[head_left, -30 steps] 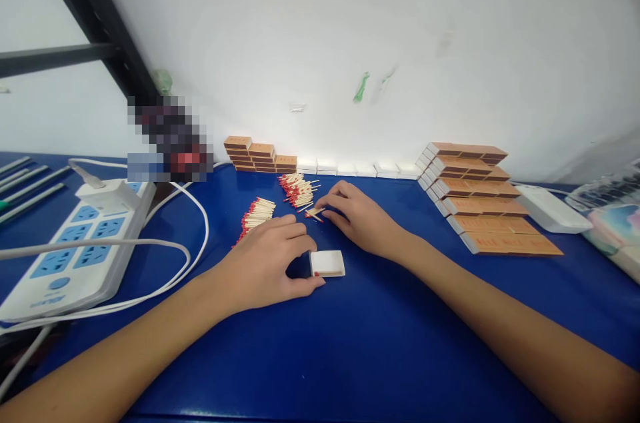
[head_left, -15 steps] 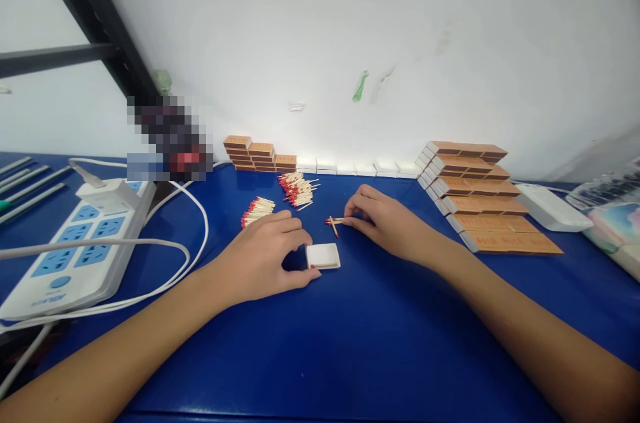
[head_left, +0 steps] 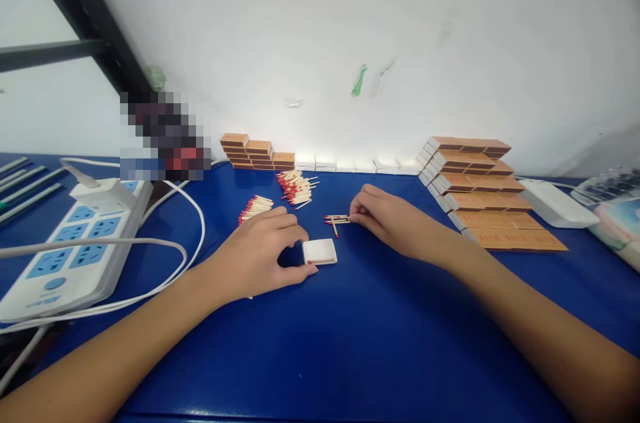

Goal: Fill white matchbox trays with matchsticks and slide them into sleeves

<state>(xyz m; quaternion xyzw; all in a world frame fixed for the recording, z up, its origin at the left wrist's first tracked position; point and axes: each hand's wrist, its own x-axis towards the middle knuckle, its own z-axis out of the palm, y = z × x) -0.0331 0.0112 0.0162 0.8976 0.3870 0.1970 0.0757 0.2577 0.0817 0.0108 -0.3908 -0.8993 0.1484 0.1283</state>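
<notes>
My left hand (head_left: 267, 246) has its thumb and fingers closed around the left end of a small white matchbox tray (head_left: 320, 251) lying on the blue table. What looks like a match lies along the tray's near side. Beyond the tray, my right hand (head_left: 377, 215) pinches the ends of a few red-tipped matches (head_left: 338, 218), their heads pointing left; one lies crosswise over the others. A bundle of matches (head_left: 255, 206) lies behind my left hand, partly hidden by it. Farther back is a looser pile of matches (head_left: 297, 188).
Brown matchboxes (head_left: 257, 153) are stacked at the back left, with a taller stepped stack of matchboxes (head_left: 480, 200) at the right. A row of white trays (head_left: 350, 164) lines the wall. Left stand a power strip (head_left: 85, 243) and looped white cables (head_left: 187, 256).
The view has shifted slightly. My right hand has moved a little to the right and the matches at its fingertips have spread somewhat. My left hand stays at the tray.
</notes>
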